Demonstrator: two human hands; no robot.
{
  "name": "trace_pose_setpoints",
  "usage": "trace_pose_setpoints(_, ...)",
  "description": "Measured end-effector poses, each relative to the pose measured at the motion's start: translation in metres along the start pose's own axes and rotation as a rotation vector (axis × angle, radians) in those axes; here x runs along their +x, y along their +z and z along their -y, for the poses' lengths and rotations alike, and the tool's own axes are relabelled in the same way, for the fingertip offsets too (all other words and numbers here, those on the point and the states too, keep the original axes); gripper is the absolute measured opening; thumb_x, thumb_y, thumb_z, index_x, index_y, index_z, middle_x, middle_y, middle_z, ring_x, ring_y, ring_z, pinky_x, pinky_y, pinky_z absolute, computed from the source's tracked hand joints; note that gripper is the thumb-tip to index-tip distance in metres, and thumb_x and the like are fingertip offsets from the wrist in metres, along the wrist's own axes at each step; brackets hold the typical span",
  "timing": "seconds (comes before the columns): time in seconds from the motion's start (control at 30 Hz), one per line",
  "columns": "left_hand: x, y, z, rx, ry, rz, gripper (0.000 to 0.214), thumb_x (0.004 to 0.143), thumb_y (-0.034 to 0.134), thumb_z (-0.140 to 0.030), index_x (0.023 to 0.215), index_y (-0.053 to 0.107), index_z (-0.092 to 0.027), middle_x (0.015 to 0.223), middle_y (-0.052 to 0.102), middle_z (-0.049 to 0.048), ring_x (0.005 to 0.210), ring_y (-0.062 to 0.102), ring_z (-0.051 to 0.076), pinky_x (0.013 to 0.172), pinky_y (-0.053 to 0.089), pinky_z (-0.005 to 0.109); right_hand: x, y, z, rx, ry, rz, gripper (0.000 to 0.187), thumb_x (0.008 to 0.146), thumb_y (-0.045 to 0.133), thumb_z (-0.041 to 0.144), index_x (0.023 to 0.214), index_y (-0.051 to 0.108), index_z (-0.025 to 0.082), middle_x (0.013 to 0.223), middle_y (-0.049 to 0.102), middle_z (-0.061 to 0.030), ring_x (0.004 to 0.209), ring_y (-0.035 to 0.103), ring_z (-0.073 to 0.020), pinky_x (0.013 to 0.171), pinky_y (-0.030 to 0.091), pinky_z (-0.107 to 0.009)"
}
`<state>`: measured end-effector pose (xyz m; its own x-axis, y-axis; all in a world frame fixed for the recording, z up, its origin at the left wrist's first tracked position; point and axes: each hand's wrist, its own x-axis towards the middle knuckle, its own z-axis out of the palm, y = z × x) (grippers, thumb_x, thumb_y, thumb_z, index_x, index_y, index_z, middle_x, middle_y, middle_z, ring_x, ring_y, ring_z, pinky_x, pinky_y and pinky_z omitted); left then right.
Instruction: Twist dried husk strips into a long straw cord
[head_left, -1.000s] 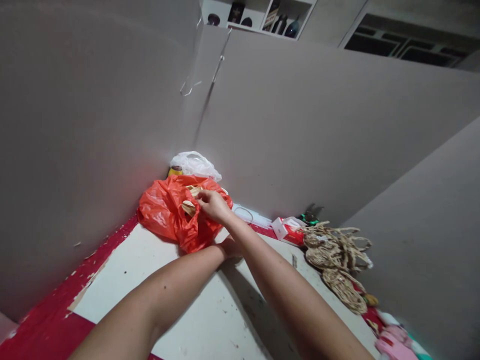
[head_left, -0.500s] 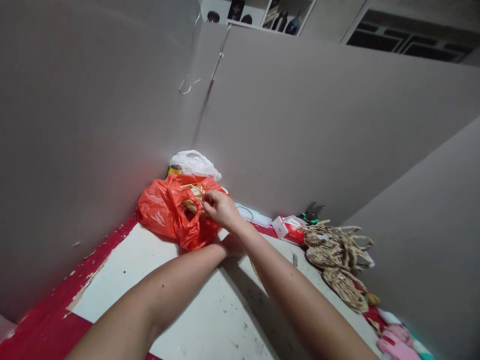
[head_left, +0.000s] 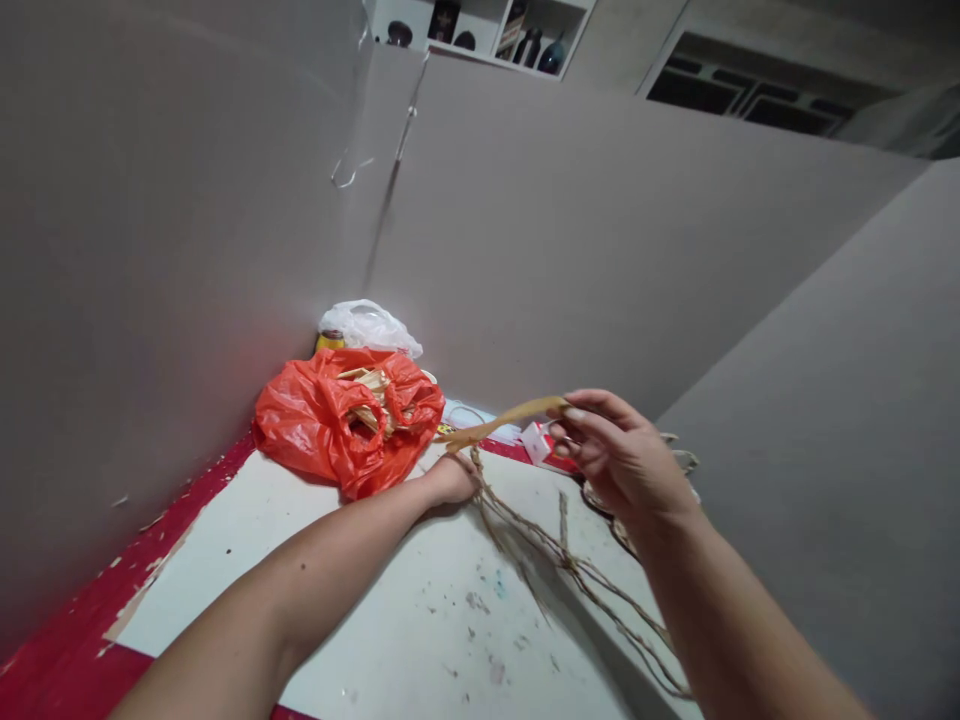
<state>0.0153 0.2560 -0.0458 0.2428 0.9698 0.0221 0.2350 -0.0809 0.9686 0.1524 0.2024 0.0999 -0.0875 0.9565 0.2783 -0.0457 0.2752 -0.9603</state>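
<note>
My right hand is raised over the table and pinches the end of a flat tan straw strip. The strip runs down and left to my left hand, which rests on the white tabletop and is closed on the strip's lower end, where twisted straw cords trail toward me across the table. An orange plastic bag holding more tan strips lies just left of my left hand, in the corner.
A white plastic bag and a yellow-lidded jar sit behind the orange bag. A red-and-white packet lies by the back wall. Woven straw pieces are mostly hidden behind my right hand. Grey partition walls enclose the table.
My right hand has left the orange bag and swung right and up, drawing a straw strip out with it. The twisted cords now show on the table. The view shifted slightly.
</note>
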Motion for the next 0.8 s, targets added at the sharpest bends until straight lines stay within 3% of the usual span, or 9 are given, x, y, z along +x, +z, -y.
trace_pose_setpoints(0.07,-0.001,0.000,-0.001,0.028,0.013,-0.012,0.018,0.063,0.056,-0.011,0.047,0.049,-0.015,0.048,0.044,-0.0024,0.050,0.039,0.009,0.051,0.030,0.023,-0.024,-0.025,0.009,0.040,0.059,0.009,0.013,0.065,0.065,0.022,0.074,0.056,0.025,0.067,0.051,-0.0018,0.055,0.050,-0.0132,0.047,0.038,-0.025)
trace_pose_setpoints(0.2,-0.001,-0.002,-0.004,0.093,0.022,-0.017,0.016,0.063,0.057,-0.017,0.049,0.053,-0.014,0.047,0.044,-0.0037,0.048,0.036,0.008,0.049,0.028,0.022,-0.069,-0.060,0.015,0.085,0.098,-0.007,0.013,0.059,0.065,0.029,0.061,0.054,0.025,0.079,0.054,-0.0052,0.051,0.047,-0.0127,0.046,0.037,-0.028)
trace_pose_setpoints(0.27,-0.001,-0.003,-0.005,0.115,0.023,-0.018,0.015,0.064,0.056,-0.021,0.052,0.056,-0.013,0.047,0.044,-0.0037,0.049,0.037,0.009,0.049,0.028,0.021,-0.085,-0.071,0.010,-0.002,0.182,0.143,0.018,0.058,0.065,0.035,0.056,0.052,0.023,0.076,0.055,-0.0070,0.053,0.049,-0.0148,0.048,0.039,-0.029)
trace_pose_setpoints(0.33,0.000,-0.003,-0.006,0.130,0.019,-0.021,0.014,0.065,0.056,-0.023,0.056,0.059,-0.013,0.049,0.045,-0.0036,0.050,0.038,0.009,0.050,0.029,0.021,-0.096,-0.081,-0.001,-0.208,0.282,0.394,0.016,0.061,0.063,0.035,0.055,0.056,0.021,0.073,0.058,-0.0083,0.060,0.053,-0.0170,0.054,0.042,-0.030)
trace_pose_setpoints(0.43,0.001,-0.002,-0.007,0.158,0.015,-0.031,0.015,0.065,0.058,-0.026,0.059,0.061,-0.012,0.050,0.046,-0.0035,0.051,0.038,0.008,0.050,0.029,0.020,-0.106,-0.104,-0.018,-0.613,0.357,0.623,0.012,0.067,0.056,0.026,0.071,0.065,0.020,0.081,0.066,-0.0085,0.072,0.058,-0.0194,0.065,0.045,-0.031)
trace_pose_setpoints(0.53,0.002,-0.002,-0.006,0.197,0.032,-0.047,0.019,0.067,0.058,-0.030,0.062,0.063,-0.012,0.051,0.048,-0.0032,0.050,0.039,0.008,0.051,0.029,0.021,-0.116,-0.134,-0.021,-0.903,0.316,0.566,0.026,0.066,0.053,0.020,0.087,0.068,0.021,0.092,0.068,-0.0081,0.084,0.060,-0.0222,0.075,0.046,-0.032)
trace_pose_setpoints(0.63,0.002,-0.001,-0.006,0.226,0.039,-0.068,0.024,0.068,0.058,-0.036,0.066,0.066,-0.013,0.054,0.053,-0.0022,0.051,0.041,0.008,0.052,0.031,0.021,-0.126,-0.150,0.000,-1.060,0.154,0.401,0.028,0.068,0.056,0.022,0.094,0.067,0.023,0.103,0.067,-0.0085,0.093,0.060,-0.0241,0.080,0.045,-0.034)
trace_pose_setpoints(0.73,0.001,-0.001,-0.008,0.228,0.027,-0.082,0.027,0.068,0.058,-0.038,0.070,0.068,-0.013,0.057,0.057,-0.0012,0.052,0.043,0.008,0.054,0.033,0.021,-0.131,-0.134,0.021,-1.112,-0.079,0.250,0.021,0.076,0.055,0.029,0.093,0.066,0.024,0.098,0.067,-0.0096,0.089,0.061,-0.0222,0.076,0.045,-0.032)
trace_pose_setpoints(0.8,0.000,0.000,-0.009,0.212,0.014,-0.091,0.026,0.068,0.059,-0.037,0.071,0.068,-0.013,0.057,0.058,-0.0014,0.050,0.042,0.008,0.054,0.034,0.021,-0.132,-0.107,0.021,-1.065,-0.180,0.331,0.018,0.081,0.051,0.028,0.090,0.065,0.022,0.094,0.067,-0.0092,0.087,0.060,-0.0198,0.077,0.045,-0.031)
